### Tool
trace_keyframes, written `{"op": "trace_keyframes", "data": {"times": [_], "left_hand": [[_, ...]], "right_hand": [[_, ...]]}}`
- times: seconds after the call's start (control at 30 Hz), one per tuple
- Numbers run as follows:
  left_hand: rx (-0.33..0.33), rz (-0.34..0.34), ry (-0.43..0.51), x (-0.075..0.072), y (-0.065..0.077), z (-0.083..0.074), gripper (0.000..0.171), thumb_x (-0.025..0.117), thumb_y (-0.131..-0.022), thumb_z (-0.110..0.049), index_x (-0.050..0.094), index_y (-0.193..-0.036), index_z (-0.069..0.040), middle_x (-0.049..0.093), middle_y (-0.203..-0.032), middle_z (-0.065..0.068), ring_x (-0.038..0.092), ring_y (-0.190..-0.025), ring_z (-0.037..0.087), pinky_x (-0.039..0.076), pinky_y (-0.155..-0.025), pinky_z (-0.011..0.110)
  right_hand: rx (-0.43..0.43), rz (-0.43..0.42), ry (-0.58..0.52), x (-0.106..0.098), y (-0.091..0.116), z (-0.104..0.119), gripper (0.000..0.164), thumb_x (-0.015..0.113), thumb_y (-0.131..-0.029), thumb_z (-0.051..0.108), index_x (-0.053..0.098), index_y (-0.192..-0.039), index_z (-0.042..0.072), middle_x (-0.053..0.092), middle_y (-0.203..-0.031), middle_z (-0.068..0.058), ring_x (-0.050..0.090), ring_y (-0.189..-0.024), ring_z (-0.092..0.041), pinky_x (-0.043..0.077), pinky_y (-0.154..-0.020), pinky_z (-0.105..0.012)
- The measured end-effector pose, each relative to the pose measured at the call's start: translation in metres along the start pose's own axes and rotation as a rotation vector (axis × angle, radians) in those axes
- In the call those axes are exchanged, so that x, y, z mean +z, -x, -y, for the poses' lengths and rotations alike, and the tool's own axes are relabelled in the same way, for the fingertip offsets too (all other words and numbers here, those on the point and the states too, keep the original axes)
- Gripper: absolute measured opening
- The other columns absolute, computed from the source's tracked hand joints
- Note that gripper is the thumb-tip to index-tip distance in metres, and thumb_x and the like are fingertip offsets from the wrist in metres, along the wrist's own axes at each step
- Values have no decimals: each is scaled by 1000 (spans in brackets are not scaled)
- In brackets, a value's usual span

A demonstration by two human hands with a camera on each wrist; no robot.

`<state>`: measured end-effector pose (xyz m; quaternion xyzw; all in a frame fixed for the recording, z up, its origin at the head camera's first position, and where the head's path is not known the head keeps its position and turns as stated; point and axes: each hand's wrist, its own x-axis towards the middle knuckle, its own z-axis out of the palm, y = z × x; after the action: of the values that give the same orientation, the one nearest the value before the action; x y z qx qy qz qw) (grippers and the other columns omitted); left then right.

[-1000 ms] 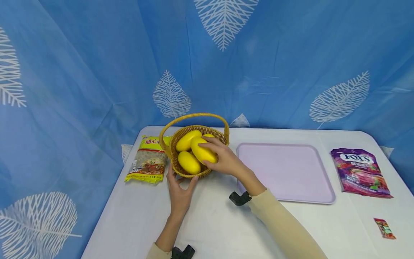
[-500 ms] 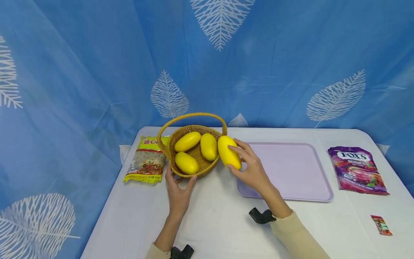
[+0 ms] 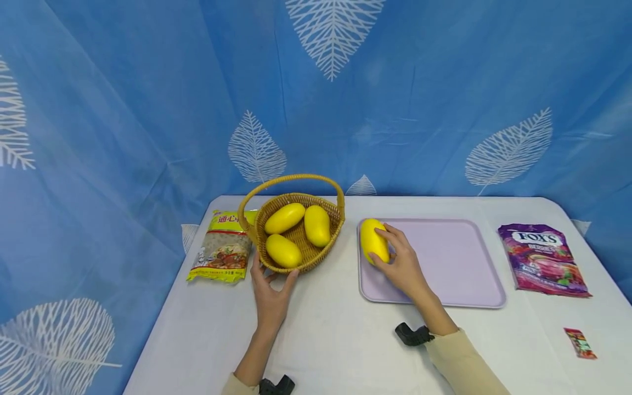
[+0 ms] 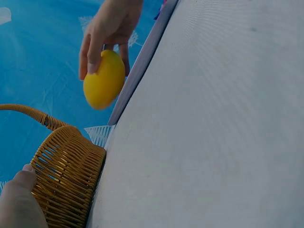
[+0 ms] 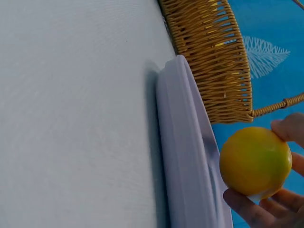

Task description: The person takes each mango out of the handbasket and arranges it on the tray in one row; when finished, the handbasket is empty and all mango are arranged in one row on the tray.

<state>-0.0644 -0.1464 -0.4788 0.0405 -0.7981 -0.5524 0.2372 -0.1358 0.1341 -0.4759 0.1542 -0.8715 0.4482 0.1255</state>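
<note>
A yellow mango (image 3: 374,241) is held by my right hand (image 3: 402,263) over the left end of the lilac tray (image 3: 444,258). Thumb and fingers grip it from its right side; the right wrist view shows the mango (image 5: 255,162) close over the tray's rim. My left hand (image 3: 271,296) holds the near side of a wicker basket (image 3: 316,258) with an arched handle. In the left wrist view the thumb (image 4: 23,183) lies against the basket's woven wall (image 4: 69,175). Inside the basket lie three more mangoes, one of them the lower-left mango (image 3: 283,251).
A yellow-topped food packet (image 3: 224,247) lies left of the basket, partly behind its handle. To the tray's right is a purple FOX'S candy bag (image 3: 543,260), with a small red wrapped candy (image 3: 580,344) nearer the front. A blue leaf-patterned curtain (image 3: 419,99) hangs behind the white table (image 3: 326,340).
My right hand has lifted the mango out of the basket and carried it right, over the tray. The left hand has stayed on the basket.
</note>
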Motion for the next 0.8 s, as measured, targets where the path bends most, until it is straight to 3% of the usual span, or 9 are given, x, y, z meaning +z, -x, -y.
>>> {"op": "trace_keyframes", "data": {"times": [0.3,0.63,0.8], "left_hand": [[4,4,15,0,0,3,90,72,-82,-18,13,-148,-3,22,-147,21,36,-125,37,41,-88,53],[-15,16,7,0,-1,4,90,72,-82,-17,11,-147,-3,22,-147,21,36,-126,36,40,-89,53],[-20,11,19,2,-2,18,92,73,-81,-21,11,-148,-9,22,-147,18,35,-127,34,40,-90,52]], "right_hand": [[75,0,5,7,3,-7,57,73,-80,18,49,-131,7,39,-139,-19,44,-123,-37,56,-69,-37],[89,44,23,4,9,-8,69,77,-77,22,43,-135,6,37,-140,-19,44,-123,-36,56,-72,-38],[116,47,19,3,10,-8,70,76,-77,24,42,-135,5,37,-141,-19,44,-123,-37,55,-75,-39]]}}
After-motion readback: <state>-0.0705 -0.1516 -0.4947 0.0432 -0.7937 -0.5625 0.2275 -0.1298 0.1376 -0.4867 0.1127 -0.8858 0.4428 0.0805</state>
